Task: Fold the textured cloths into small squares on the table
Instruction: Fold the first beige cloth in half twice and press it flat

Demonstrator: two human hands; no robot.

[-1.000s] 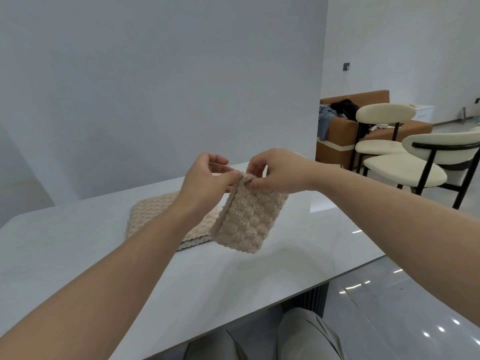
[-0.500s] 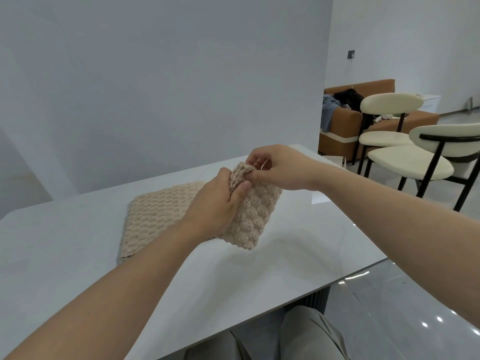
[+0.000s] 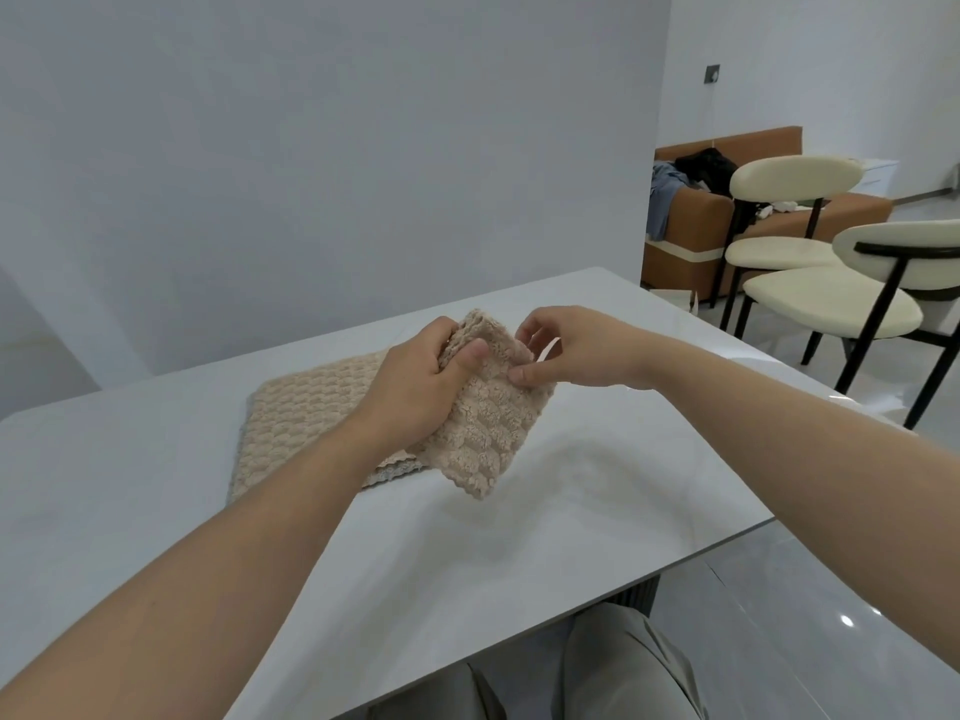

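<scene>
I hold a folded beige textured cloth [image 3: 488, 428] in the air just above the white table [image 3: 519, 537]. My left hand [image 3: 421, 392] grips its upper left part, thumb on the front face. My right hand [image 3: 566, 350] pinches the cloth's upper right edge between thumb and fingers. The cloth hangs down as a narrow folded strip, its lower corner close to the tabletop. Behind it a second beige textured cloth [image 3: 306, 413] lies flat on the table, partly hidden by my left hand and forearm.
The table's right edge [image 3: 769, 522] runs diagonally near my right forearm. Two cream chairs [image 3: 831, 298] with black legs stand to the right, a brown sofa [image 3: 696, 226] with clothes behind them. A grey wall rises behind the table. My knees [image 3: 613, 672] show below the near edge.
My left hand has shifted from pinching the top edge to gripping the cloth's upper left part. My right hand has slid to the right edge. The cloth has dropped slightly.
</scene>
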